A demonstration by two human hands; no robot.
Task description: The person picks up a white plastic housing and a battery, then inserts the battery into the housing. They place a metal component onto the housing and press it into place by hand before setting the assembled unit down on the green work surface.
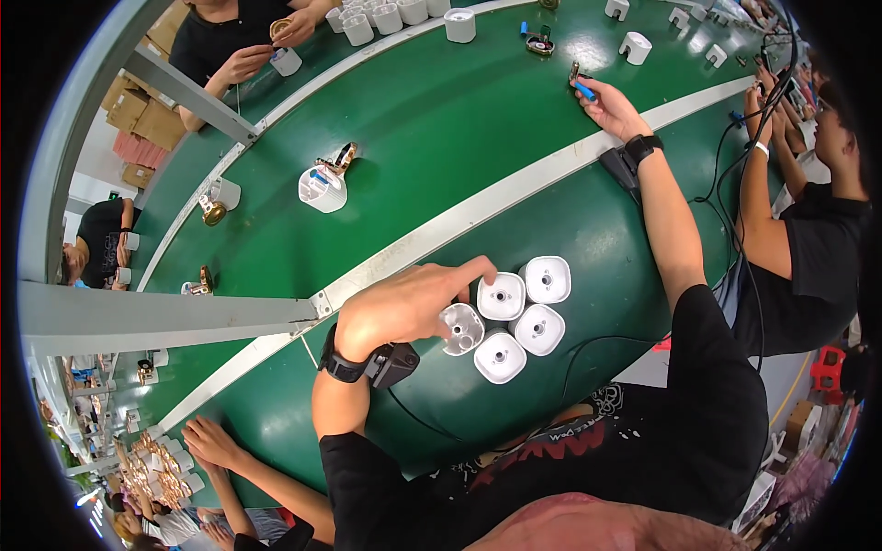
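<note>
My left hand (397,308) curls around the near-left white plastic housing (462,331), whose open top shows inner posts. Its index finger reaches onto the rim of the neighbouring housing (502,296). More white rounded-square housings (538,329) stand close beside these, open ends up. Farther off to the right, over the green belt, my right hand (610,110) pinches a blue cylindrical battery (584,89) between thumb and fingers. A small metallic part (575,70) shows just past the battery; whether they are joined is too small to tell. Black straps with boxy devices sit on both wrists.
A pale metal rail (469,219) separates my bench from the green belt (432,138). A housing with gold part (322,188) and white U-shaped pieces (635,48) lie on the belt. A grey post and beam (165,317) stand left. Cables hang right. Co-workers sit around.
</note>
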